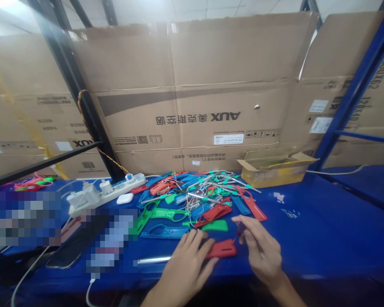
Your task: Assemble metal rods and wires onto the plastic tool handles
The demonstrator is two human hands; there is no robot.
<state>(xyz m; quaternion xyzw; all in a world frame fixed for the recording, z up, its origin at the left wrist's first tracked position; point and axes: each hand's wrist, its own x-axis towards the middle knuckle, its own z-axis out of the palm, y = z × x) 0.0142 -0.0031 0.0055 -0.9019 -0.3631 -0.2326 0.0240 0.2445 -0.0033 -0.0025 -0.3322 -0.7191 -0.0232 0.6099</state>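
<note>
Red casing in one hand, little tool in the other
So the left hand is gripping a red casing just above the worktop's near edge, metal tube poking out leftward. The right hand pinches a thin tool, tip right at the casing's end. Behind: a messy pile of coloured casings, cardboard box beside it.
</note>
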